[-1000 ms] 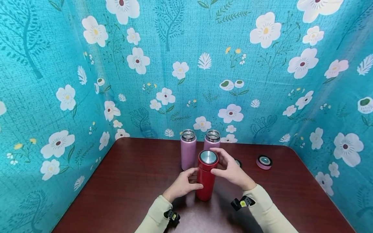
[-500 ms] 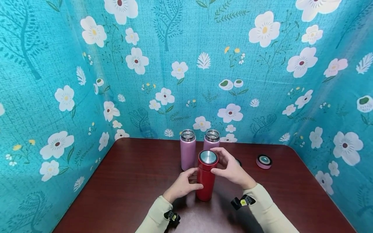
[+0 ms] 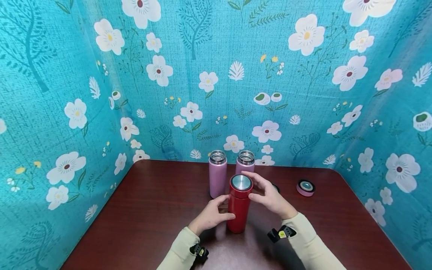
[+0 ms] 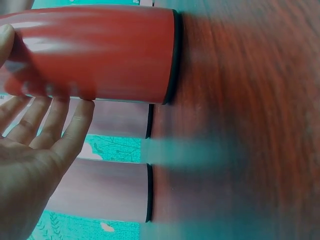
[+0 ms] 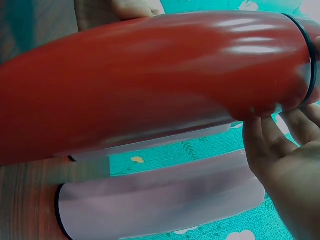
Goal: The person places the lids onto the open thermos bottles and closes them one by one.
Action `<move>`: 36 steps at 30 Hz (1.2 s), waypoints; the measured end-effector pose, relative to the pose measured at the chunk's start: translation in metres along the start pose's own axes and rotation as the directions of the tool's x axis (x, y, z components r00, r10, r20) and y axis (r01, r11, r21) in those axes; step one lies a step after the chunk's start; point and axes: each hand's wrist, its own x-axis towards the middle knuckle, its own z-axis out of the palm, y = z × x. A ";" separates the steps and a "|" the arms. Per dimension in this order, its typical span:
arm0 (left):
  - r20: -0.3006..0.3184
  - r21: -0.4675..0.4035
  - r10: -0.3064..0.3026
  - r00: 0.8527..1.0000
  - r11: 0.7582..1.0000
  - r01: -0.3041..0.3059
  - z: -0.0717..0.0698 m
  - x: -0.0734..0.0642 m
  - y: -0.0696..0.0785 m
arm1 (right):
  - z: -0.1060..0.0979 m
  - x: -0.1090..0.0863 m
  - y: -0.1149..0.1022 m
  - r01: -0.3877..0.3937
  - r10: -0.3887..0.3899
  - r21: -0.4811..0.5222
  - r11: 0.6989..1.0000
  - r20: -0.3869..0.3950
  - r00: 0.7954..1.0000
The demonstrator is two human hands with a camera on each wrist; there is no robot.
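A red thermos flask (image 3: 238, 212) stands upright on the table, its steel-topped lid (image 3: 241, 182) in place. My left hand (image 3: 210, 214) holds the flask's body from the left, thumb in front and fingers behind. Around the flask's top, my right hand (image 3: 268, 194) has its thumb at the right side near the seam and its fingers at the far side. In the right wrist view, those fingertips (image 5: 257, 127) touch the red surface close to the dark ring. Two lidless pink flasks stand behind: the left one (image 3: 218, 176) shows well, while the right one (image 3: 245, 161) is mostly hidden.
A pink-and-black lid (image 3: 306, 188) lies on the dark red-brown table (image 3: 152, 210) at the right. Another round dark piece (image 3: 276, 188) is mostly hidden behind my right hand. Blue flowered cloth (image 3: 189, 75) hangs around the table's back and sides.
My right thumb has shifted slightly to the right along the flask, and the right fingers have moved a little with it. The flask and my left hand look unchanged.
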 end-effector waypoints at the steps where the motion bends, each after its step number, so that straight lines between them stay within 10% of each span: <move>1: 0.001 0.003 0.001 1.000 1.000 -0.001 0.000 0.000 0.001 | 0.000 0.000 -0.001 -0.003 0.003 -0.005 1.000 -0.003 1.000; 8: 0.017 0.030 -0.002 1.000 1.000 0.001 -0.002 -0.009 0.031 | 0.001 0.000 0.000 0.000 0.000 -0.001 1.000 -0.034 0.999; 19: -0.002 0.028 -0.004 1.000 1.000 0.004 -0.001 0.002 -0.004 | 0.002 -0.001 0.002 -0.008 0.008 0.015 1.000 -0.044 0.999; 36: -0.005 0.016 0.013 1.000 1.000 -0.013 0.002 -0.001 0.001 | 0.002 -0.001 0.002 -0.004 0.004 0.003 1.000 -0.054 0.999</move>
